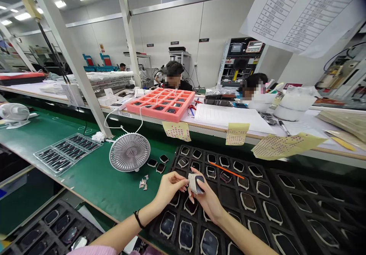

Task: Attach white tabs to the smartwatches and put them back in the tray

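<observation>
Above a black foam tray filled with watch-shaped pieces, my right hand is closed around a watch case with a dark screen and a whitish covering on its side. My left hand comes in from the left, its fingers pinched together at the edge of that case; whether anything small is between its fingertips cannot be made out. An orange stick lies across the tray's upper rows. Three loose watch pieces rest on the green table beside the tray.
A round white fan stands left of the hands, near small scraps and a clear tray. Another black tray is at right. The raised shelf holds a pink foam tray. Two people sit behind it.
</observation>
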`<state>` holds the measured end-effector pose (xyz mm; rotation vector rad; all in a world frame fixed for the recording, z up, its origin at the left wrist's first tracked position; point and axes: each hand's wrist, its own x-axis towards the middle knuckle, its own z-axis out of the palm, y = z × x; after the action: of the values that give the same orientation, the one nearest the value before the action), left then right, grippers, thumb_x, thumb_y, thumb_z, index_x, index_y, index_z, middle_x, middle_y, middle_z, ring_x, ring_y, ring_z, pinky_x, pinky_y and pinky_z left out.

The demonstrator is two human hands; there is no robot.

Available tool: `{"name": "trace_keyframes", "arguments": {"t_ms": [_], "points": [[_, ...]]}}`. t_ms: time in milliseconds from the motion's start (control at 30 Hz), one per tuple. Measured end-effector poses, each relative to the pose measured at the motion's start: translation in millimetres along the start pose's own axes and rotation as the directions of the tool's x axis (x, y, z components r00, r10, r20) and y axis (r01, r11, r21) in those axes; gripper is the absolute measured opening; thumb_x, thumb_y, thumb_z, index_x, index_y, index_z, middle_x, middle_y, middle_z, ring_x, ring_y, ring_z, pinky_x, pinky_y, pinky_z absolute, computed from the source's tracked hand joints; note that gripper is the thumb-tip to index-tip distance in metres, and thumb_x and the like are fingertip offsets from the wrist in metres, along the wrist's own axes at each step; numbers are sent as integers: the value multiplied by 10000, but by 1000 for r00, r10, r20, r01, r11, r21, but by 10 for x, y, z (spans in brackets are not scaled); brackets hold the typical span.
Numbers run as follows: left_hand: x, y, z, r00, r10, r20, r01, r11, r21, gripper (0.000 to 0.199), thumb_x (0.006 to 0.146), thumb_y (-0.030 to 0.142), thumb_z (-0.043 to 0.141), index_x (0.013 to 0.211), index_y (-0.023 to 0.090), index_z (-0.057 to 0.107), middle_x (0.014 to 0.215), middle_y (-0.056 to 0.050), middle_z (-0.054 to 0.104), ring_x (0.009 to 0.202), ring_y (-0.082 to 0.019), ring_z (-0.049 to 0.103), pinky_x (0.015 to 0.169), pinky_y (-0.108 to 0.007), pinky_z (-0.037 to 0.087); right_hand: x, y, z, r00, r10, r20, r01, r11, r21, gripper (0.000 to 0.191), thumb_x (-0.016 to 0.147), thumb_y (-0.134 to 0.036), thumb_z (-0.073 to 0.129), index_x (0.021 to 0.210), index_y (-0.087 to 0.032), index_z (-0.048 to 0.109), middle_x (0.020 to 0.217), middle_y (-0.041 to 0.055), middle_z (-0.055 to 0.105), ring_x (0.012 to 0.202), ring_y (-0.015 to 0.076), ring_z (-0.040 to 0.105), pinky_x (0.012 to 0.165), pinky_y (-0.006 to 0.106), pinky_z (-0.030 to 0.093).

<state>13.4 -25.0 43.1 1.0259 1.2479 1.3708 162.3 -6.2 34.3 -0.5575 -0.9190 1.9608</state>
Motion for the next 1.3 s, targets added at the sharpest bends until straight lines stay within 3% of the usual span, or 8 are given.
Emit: {"name": "trace_keyframes", "arguments": {"t_ms": [133, 300, 633, 800, 967, 1100, 1200, 1300], "points": [[-9, -9, 5, 999, -17, 28, 17, 1000, -14, 363, 577, 452, 802, 671, 128, 667, 615, -44, 697, 522, -149, 627, 562, -276, 546, 21, -40, -6, 999, 35, 16, -36, 998, 43, 464, 822, -410, 614, 1247, -256, 508, 809, 17, 613, 612, 159, 532, 503, 277, 405], [7, 45, -43, 991, -89, 96, 98, 990, -98, 463, 518, 417, 856, 791, 127, 620, 538, 1, 669, 455, -119, 603, 505, -231, 516, 14, -70, -33, 995, 45, 83, -48, 998, 28, 542, 807, -411, 614, 1299, -239, 464, 751, 7, 599, 579, 158, 526, 461, 267, 416], [-34, 216, -100, 966, -172, 194, 180, 983, -25, 418, 530, 431, 850, 603, 118, 583, 555, -28, 678, 444, -89, 581, 479, -202, 477, -26, -73, -5, 982, 145, 119, -135, 987, -90, 629, 757, -452, 649, 1305, -213, 453, 637, -16, 570, 525, 149, 490, 448, 257, 409], [-64, 207, -104, 976, -121, 183, 133, 990, -54, 431, 532, 432, 851, 628, 125, 565, 578, -28, 679, 473, -101, 596, 507, -220, 489, -44, -64, 41, 986, 143, 86, -150, 986, 73, 597, 776, -443, 626, 1314, -242, 465, 755, 12, 602, 556, 142, 498, 446, 245, 388], [-70, 116, -110, 982, -59, 179, 70, 996, -54, 417, 585, 435, 828, 669, 130, 556, 607, -2, 642, 508, -89, 568, 550, -227, 480, -73, -93, 58, 990, 95, 101, -95, 995, -6, 605, 791, -409, 629, 1344, -242, 451, 688, -1, 584, 562, 159, 515, 435, 251, 414], [-58, 25, -88, 979, -2, 204, 21, 995, -95, 470, 599, 500, 805, 796, 156, 553, 747, 14, 598, 622, -101, 566, 547, -209, 457, -105, -117, 111, 989, 104, 101, -111, 992, 63, 616, 781, -395, 630, 1354, -272, 444, 838, 24, 619, 577, 158, 535, 408, 256, 429], [-87, -56, -35, 940, -45, 337, 97, 986, -138, 541, 691, 605, 695, 980, 162, 576, 858, -13, 612, 656, -119, 600, 615, -250, 496, -135, -117, 156, 983, 142, 114, -156, 980, 127, 616, 786, -405, 620, 1359, -265, 446, 839, 31, 626, 564, 157, 535, 396, 246, 412], [-123, -121, 20, 872, -59, 485, 189, 956, -224, 608, 761, 662, 589, 1119, 172, 541, 767, 3, 637, 577, -115, 609, 682, -280, 508, -158, -105, 175, 977, 167, 135, -190, 964, 184, 583, 817, -425, 575, 1359, -247, 455, 782, 33, 626, 537, 150, 512, 386, 228, 368]]}}
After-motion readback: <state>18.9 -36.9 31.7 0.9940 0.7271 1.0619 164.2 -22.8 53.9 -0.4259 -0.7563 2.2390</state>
